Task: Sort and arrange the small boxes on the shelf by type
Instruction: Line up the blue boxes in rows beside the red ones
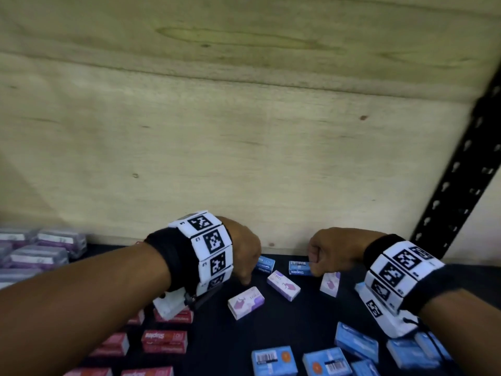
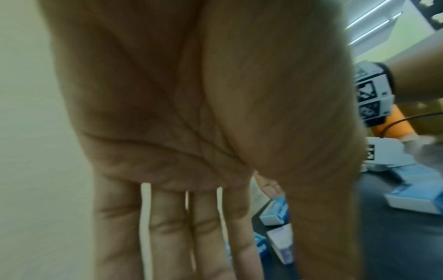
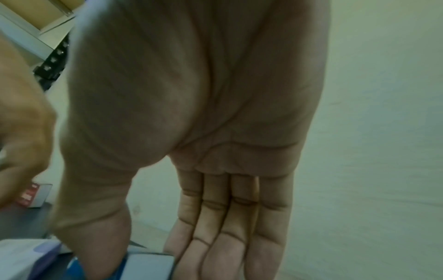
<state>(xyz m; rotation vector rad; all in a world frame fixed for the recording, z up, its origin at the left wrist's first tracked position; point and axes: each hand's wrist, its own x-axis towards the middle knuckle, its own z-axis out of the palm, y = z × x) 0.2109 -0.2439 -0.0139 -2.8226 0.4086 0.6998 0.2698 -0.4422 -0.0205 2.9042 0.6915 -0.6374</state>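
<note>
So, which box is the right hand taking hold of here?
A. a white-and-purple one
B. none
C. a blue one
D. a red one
C: the right hand has thumb and fingers on the blue staples box at the back of the shelf.

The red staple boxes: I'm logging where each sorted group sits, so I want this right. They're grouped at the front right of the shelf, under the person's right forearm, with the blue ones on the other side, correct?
Not quite. In the head view the red staple boxes sit at the front left, under the left forearm; the blue ones are front right.
</note>
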